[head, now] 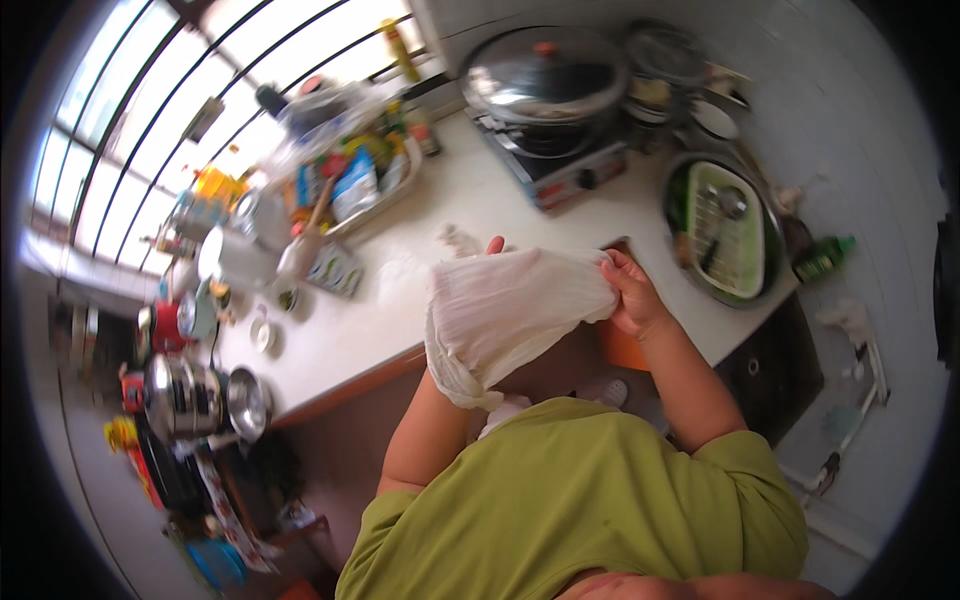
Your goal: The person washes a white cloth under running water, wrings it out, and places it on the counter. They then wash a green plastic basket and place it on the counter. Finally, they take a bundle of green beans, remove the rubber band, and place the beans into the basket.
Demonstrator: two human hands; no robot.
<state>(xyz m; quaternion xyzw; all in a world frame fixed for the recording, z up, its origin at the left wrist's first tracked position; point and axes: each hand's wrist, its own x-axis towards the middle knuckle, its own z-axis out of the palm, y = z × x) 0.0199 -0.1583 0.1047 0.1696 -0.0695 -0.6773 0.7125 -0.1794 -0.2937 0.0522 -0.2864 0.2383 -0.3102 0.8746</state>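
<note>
A thin, white, see-through cloth or bag (517, 300) is stretched between my hands over the counter's front edge. My right hand (634, 292) grips its right end between thumb and fingers. The white material covers most of my left hand (496, 245), with only a fingertip showing past the far edge. A pinkish shape shows faintly through it. Whether the left fingers grip anything is hidden. Behind the fingertip a small, blurred, whitish thing (459, 240) lies on the white countertop (390, 300).
A large lidded steel pan (547, 82) sits on a portable stove (577, 176). Right of it, a green-rimmed basket (726, 232) rests in a metal basin (776, 259). A tray (375, 210) of packets stands by the window. Steel pots (184, 397) occupy the left, and a dark sink (780, 367) the right.
</note>
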